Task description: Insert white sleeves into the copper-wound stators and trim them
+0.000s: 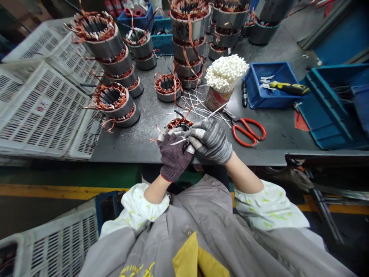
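A small motor stator (180,123) with copper windings sits at the table's front edge, its near side hidden by my hands. My left hand (175,154), in a dark maroon glove with pale fingertips, is closed against its near rim. From the right, my right hand (215,141), in a grey striped glove, pinches at the same rim. A thin white tube (217,110) sticks up out of the right-hand fingers. Another short white piece (179,141) lies across the left-hand fingers. Exactly what both sets of fingertips touch is partly hidden.
Loose white tubes (191,104) lie beyond the stator, beside a can (215,99) packed with more. Red-handled scissors (248,132) rest at right. Stacked stators (111,50) stand behind and left. Blue bins (269,102) and white crates (43,111) flank the table (129,148).
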